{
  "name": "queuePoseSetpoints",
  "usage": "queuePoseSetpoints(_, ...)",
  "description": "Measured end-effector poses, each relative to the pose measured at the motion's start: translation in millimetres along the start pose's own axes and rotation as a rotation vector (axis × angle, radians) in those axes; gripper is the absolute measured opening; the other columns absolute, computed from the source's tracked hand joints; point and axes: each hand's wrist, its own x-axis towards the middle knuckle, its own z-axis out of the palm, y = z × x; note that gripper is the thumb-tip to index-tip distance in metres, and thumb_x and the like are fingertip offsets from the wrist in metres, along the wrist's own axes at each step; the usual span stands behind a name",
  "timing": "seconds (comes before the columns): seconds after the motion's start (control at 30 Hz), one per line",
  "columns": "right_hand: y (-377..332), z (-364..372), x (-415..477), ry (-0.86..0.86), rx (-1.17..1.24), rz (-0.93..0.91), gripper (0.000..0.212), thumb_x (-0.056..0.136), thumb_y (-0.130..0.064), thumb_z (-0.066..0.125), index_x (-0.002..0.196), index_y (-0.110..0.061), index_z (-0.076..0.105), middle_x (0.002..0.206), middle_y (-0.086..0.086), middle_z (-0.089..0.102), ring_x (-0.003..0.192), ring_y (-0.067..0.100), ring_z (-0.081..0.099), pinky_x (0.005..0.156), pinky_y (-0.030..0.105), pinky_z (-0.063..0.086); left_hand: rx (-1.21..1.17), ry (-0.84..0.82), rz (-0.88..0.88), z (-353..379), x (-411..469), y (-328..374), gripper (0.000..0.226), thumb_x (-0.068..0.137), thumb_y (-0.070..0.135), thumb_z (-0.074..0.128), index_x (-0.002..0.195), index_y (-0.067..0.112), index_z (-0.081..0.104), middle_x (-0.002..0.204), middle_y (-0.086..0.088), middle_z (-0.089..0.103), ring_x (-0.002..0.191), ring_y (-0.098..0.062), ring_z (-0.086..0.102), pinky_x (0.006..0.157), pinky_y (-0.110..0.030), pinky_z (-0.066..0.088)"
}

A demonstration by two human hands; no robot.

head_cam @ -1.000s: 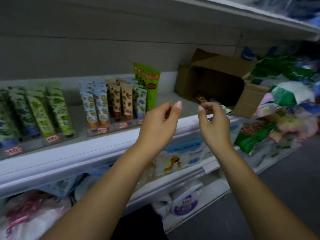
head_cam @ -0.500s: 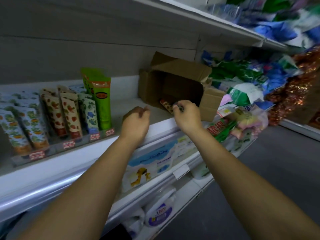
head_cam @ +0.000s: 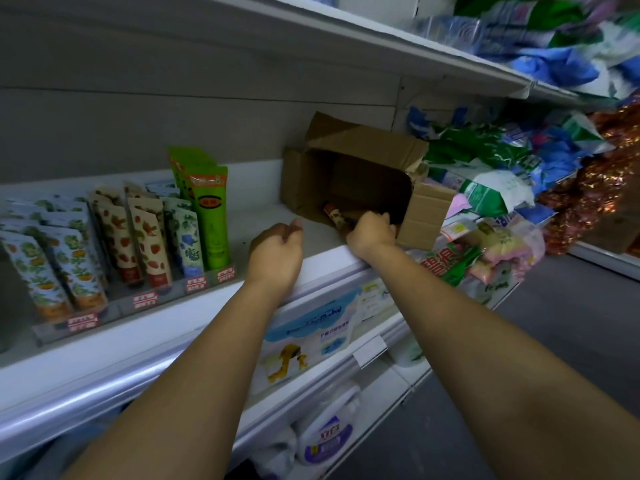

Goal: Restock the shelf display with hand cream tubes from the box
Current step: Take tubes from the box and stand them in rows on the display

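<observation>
Fingers (head_cam: 381, 218) of right hand (head_cam: 372, 234) partly hidden inside box (head_cam: 367, 157), perhaps gripping something, upper-shelf packets (head_cam: 554, 43) blurred

Two bare hands and forearms, left hand (head_cam: 275, 252) smooth-backed with a pale, rounded thumbnail (head_cam: 296, 222), right hand (head_cam: 372, 232) with rounded knuckles, left forearm (head_cam: 194, 358) and right forearm (head_cam: 485, 341) slim, uncovered down to the view's lower edge

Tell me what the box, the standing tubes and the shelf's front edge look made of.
Box: brown cardboard, matte, creased flaps. Tubes: likely soft plastic, printed, crimped flat tops. Shelf edge: probably painted metal, white, with a glossy streak.
</observation>
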Motion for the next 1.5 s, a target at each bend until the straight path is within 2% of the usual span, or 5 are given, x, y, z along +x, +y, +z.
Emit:
queuePoseSetpoints(0.6,-2.5,-23.3,-9.3,-0.22,0.504,0.077,0.047,0.081,-0.006,0.08,0.123,-0.018,0.062,0.125,0.005,0.054,0.12,0.029,0.055,0.101,0.041,0.053,-0.059,0.004,-0.069,-4.8,-8.5,6.7,0.048,0.106,0.046,0.044,0.097,0.01,0.074,0.104,-0.006,0.074,0.099,-0.026,0.064,0.089,-0.031,0.042)
queuePoseSetpoints(0.77,-3.3,-38.2,-29.4,-0.249,0.765,0.104,0.043,0.084,-0.004,0.077,0.12,-0.023,0.062,0.125,0.008,0.056,0.106,0.028,0.064,0.061,0.025,0.057,0.025,-0.037,-0.043,-2.5,-8.4,9.9,0.049,0.107,0.044,0.041,0.096,0.009,0.073,0.102,-0.009,0.073,0.098,-0.028,0.063,0.088,-0.032,0.042)
queuePoseSetpoints(0.93,-7.0,-66.0,-62.1,-0.192,1.086,0.109,0.054,0.084,-0.002,0.077,0.131,-0.023,0.061,0.123,0.012,0.061,0.09,0.021,0.067,0.063,0.023,0.06,0.08,-0.067,0.05,-4.2,-15.7,15.1,0.051,0.109,0.039,0.036,0.098,0.006,0.072,0.103,-0.017,0.072,0.099,-0.033,0.063,0.092,-0.042,0.046)
queuePoseSetpoints(1.3,-25.8,-82.4,-161.2,-0.075,1.323,-0.12,0.051,0.084,-0.012,0.079,0.128,-0.033,0.063,0.109,0.005,0.072,0.087,0.015,0.074,0.063,0.019,0.055,-0.555,-0.249,-0.248,-57.3,-55.9,99.5,0.059,0.101,0.056,0.051,0.124,0.003,0.064,0.111,-0.012,0.076,0.099,-0.025,0.075,0.094,-0.041,0.059)
queuePoseSetpoints(1.5,-54.7,-78.6,-219.3,-0.135,1.3,-0.326,0.052,0.085,-0.015,0.079,0.129,-0.036,0.061,0.112,-0.002,0.071,0.094,0.012,0.072,0.067,0.021,0.058,-0.691,-0.045,-0.214,-100.5,-109.3,89.4,0.016,0.101,0.019,0.062,0.109,0.008,0.07,0.101,-0.014,0.078,0.089,-0.024,0.078,0.08,-0.041,0.063)
